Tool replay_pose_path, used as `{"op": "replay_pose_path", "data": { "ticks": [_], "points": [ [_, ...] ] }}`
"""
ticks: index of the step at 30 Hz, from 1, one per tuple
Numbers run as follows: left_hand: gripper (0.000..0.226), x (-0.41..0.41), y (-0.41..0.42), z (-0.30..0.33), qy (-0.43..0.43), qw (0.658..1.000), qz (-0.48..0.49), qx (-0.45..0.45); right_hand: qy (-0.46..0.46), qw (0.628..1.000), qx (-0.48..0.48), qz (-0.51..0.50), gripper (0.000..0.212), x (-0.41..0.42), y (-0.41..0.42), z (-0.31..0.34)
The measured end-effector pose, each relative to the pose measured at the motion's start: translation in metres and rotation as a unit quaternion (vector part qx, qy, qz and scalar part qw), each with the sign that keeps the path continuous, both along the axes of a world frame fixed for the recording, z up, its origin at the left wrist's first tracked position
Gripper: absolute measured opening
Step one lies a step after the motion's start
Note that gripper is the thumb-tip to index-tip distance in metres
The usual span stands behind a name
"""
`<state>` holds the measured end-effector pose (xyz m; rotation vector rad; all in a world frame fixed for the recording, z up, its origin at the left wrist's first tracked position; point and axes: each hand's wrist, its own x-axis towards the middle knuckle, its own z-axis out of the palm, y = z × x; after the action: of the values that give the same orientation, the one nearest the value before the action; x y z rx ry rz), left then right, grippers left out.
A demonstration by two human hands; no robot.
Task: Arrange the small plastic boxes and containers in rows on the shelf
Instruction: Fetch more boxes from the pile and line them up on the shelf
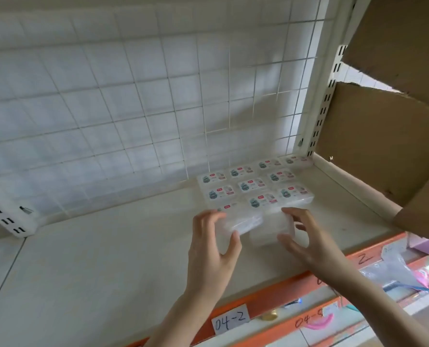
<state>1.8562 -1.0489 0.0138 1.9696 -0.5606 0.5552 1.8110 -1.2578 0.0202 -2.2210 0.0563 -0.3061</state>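
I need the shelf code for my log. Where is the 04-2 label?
In the head view, the 04-2 label sits on the orange shelf edge at bottom centre, below the left hand.

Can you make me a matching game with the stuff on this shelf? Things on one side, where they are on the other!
Things:
1. clear box
2. rows of labelled boxes
3. cardboard box
4. 04-2 label

Places:
A. on the orange front edge of the shelf
B. at the right end, beside the shelf upright
C. between the left hand and right hand, just in front of the rows
D. at the back right, against the wire grid

Pairs: 1-C, 2-D, 3-B, 4-A
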Motion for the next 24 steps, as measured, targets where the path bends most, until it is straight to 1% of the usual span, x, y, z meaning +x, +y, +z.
{"op": "replay_pose_path", "data": {
  "ticks": [4,8,11,14,15,18,19,20,22,24],
  "points": [
    [0.031,0.000,-0.034,-0.002,-0.010,1.000,-0.010,-0.005,0.008,0.999,-0.047,0.025,0.046,-0.003,-0.037,0.001],
    [0.032,-0.002,-0.066,-0.004,-0.015,1.000,-0.025,-0.006,0.020,0.996,-0.074,0.048,0.039,-0.003,-0.069,-0.003],
    [0.035,-0.002,-0.086,-0.008,-0.011,1.000,-0.025,-0.007,0.016,0.994,-0.084,0.068,0.041,-0.002,-0.082,-0.005],
    [0.037,-0.001,-0.099,-0.009,-0.008,1.000,-0.024,-0.011,-0.005,0.996,-0.055,0.071,0.039,0.000,-0.086,-0.007],
    [0.036,-0.001,-0.102,-0.009,-0.005,1.000,-0.025,-0.013,-0.016,0.997,-0.040,0.067,0.041,0.001,-0.086,-0.008],
    [0.026,-0.002,-0.106,-0.011,0.018,0.999,-0.040,-0.021,-0.051,0.997,-0.012,0.061,0.059,0.005,-0.085,-0.008],
    [0.022,-0.003,-0.106,-0.011,0.029,0.998,-0.047,-0.024,-0.055,0.996,-0.008,0.068,0.060,0.007,-0.084,-0.007],
    [0.018,-0.003,-0.106,-0.012,0.039,0.997,-0.053,-0.028,-0.058,0.995,-0.006,0.076,0.058,0.009,-0.083,-0.006],
    [0.015,-0.003,-0.105,-0.012,0.059,0.995,-0.064,-0.038,-0.058,0.994,0.010,0.087,0.046,0.012,-0.080,-0.004],
    [0.019,-0.002,-0.104,-0.012,0.082,0.993,-0.070,-0.045,-0.054,0.994,0.043,0.089,0.038,0.012,-0.079,0.000]
  ]
}}
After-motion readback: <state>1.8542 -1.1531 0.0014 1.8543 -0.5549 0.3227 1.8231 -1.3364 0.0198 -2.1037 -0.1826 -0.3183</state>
